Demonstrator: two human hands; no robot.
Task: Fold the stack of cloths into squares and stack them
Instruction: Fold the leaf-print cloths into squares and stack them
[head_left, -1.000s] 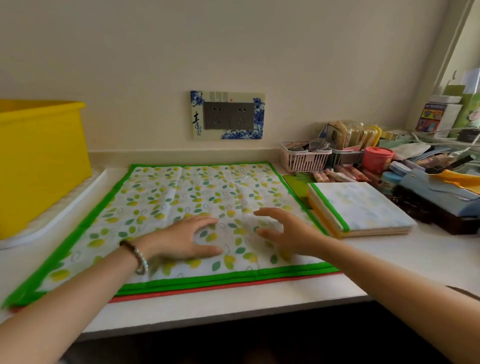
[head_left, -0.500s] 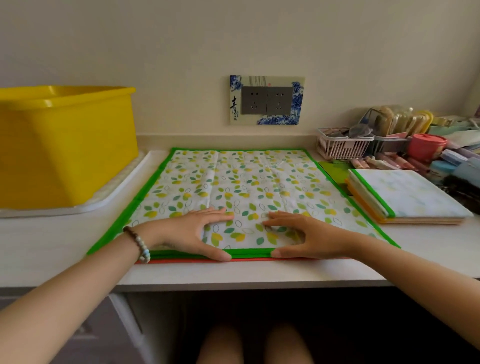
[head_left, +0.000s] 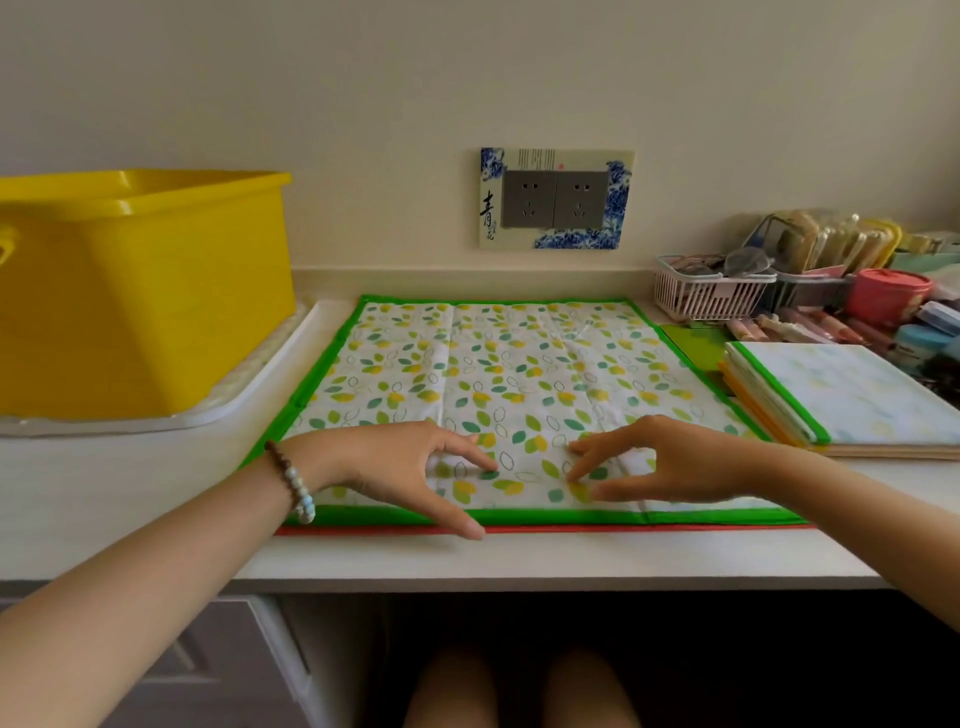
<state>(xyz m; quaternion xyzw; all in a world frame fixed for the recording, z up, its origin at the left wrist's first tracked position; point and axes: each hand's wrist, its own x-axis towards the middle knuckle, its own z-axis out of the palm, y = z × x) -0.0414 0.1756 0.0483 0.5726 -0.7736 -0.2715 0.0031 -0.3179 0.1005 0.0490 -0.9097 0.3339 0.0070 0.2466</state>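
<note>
A white cloth with a green and yellow leaf print and a green border (head_left: 498, 374) lies spread flat on the counter. Under it a red-edged cloth (head_left: 623, 529) shows along the near side. My left hand (head_left: 395, 462) and right hand (head_left: 675, 462) sit side by side on the cloth's near middle. Both have arched fingers with the tips touching the fabric. My left thumb reaches the green near border. A stack of folded cloths (head_left: 841, 395) lies to the right, with a pale green-edged square on top.
A yellow tub (head_left: 145, 291) stands on a white tray (head_left: 249, 395) at the left. At the back right are a pink basket (head_left: 711, 296), a red lidded pot (head_left: 888, 296) and small clutter. A socket plate (head_left: 556, 200) is on the wall. The counter's front edge (head_left: 519, 582) is close below the cloth.
Both hands slid toward me from the cloth's middle to its near edge. Their fingers have gone from flat to arched, with only the tips on the fabric.
</note>
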